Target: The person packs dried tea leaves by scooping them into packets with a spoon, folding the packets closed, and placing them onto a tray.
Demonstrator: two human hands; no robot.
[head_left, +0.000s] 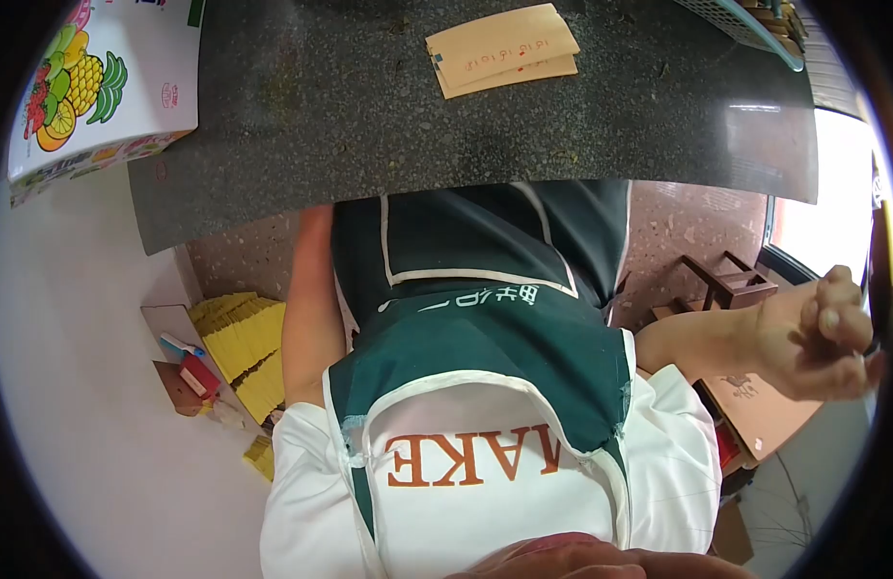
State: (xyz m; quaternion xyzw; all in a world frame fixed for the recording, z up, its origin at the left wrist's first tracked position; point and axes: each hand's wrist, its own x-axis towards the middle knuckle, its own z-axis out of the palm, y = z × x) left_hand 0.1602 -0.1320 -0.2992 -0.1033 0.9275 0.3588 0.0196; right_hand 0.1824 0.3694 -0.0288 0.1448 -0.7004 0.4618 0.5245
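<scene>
My right hand (821, 338) is raised at the far right, beside my shoulder and above the floor. Its fingers are loosely bent and apart, and I see nothing held in them. On the left, my left forearm (313, 289) runs forward under the edge of the dark speckled tabletop (369, 145), which hides my left hand. Two tan paper envelopes (504, 46) with red printing lie overlapped on the tabletop. A white carton (147, 87) printed with fruit stands at the table's left end.
A pale blue plastic basket (750, 29) sits at the top right corner. Bundles of yellow paper (239, 338) lie low on the left, by an open box with a red item (197, 376). A brown wooden stool (726, 280) and a tan board or box (765, 415) are at right.
</scene>
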